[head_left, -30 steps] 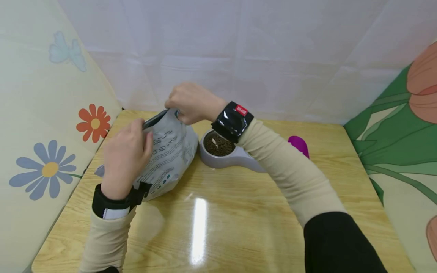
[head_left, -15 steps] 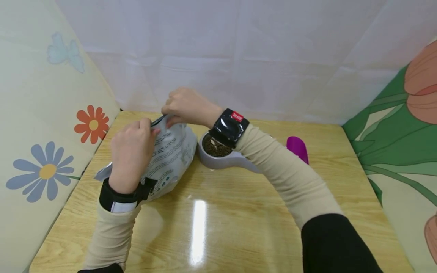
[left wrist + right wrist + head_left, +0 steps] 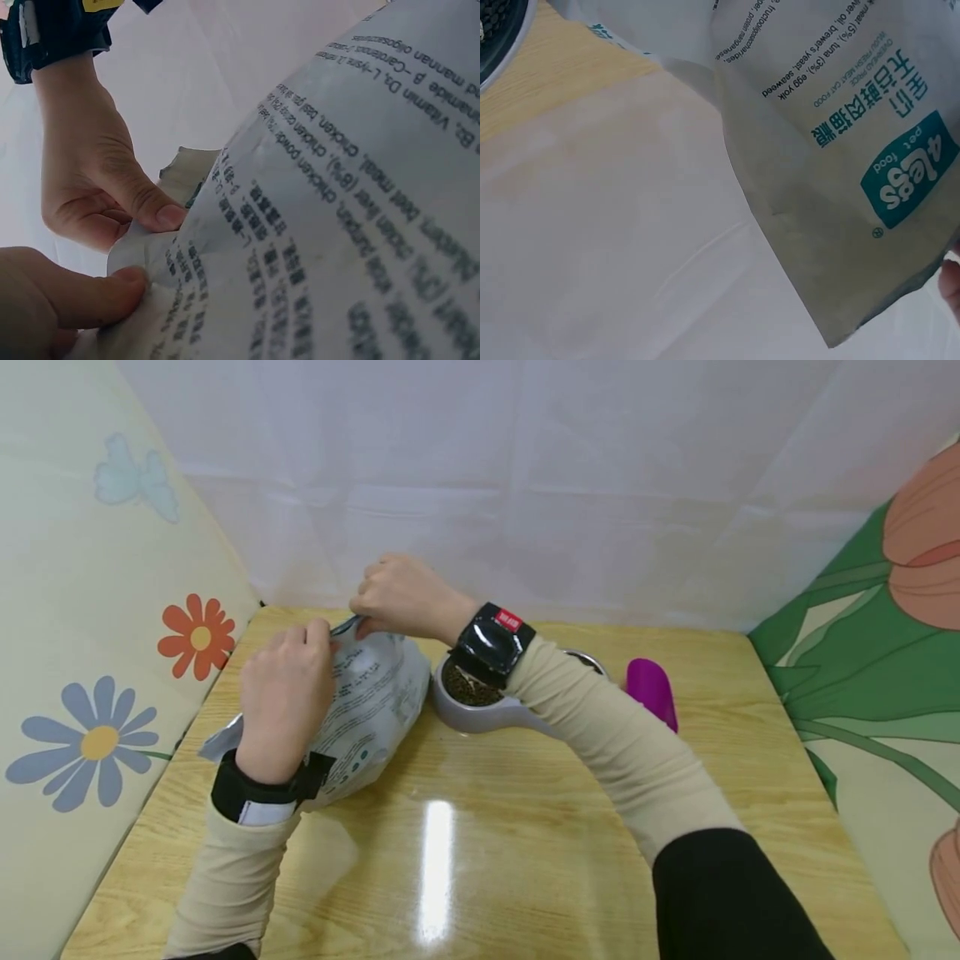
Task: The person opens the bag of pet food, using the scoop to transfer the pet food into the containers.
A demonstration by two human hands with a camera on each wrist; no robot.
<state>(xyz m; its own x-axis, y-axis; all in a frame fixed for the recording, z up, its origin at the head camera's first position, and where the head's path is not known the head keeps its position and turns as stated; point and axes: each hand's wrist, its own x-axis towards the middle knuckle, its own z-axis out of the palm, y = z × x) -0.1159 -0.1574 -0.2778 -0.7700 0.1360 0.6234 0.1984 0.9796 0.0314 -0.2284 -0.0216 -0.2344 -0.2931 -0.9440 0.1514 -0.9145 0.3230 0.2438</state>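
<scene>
A white cat food bag [image 3: 378,689] stands on the table at the left, printed with small text and a teal logo [image 3: 909,169]. My left hand [image 3: 287,706] pinches its top edge on the near side. My right hand [image 3: 408,597] pinches the same edge farther back, close to the left hand. Both thumbs press on the printed face in the left wrist view, the left hand [image 3: 64,300] below the right hand [image 3: 105,169]. The bag's mouth is nearly flat between them. Most of the fingers are hidden behind the bag.
Right of the bag stands a grey double pet bowl [image 3: 468,718]. Brown kibble [image 3: 468,687] fills its left dish, while the right arm partly hides the other. A purple scoop [image 3: 652,689] lies farther right. White cloth [image 3: 600,485] hangs behind the table [image 3: 525,843].
Both hands have come closer together along the bag's top, and the gaping mouth has narrowed. The right hand has shifted slightly left and down. More of the bowl's right dish shows past the sleeve.
</scene>
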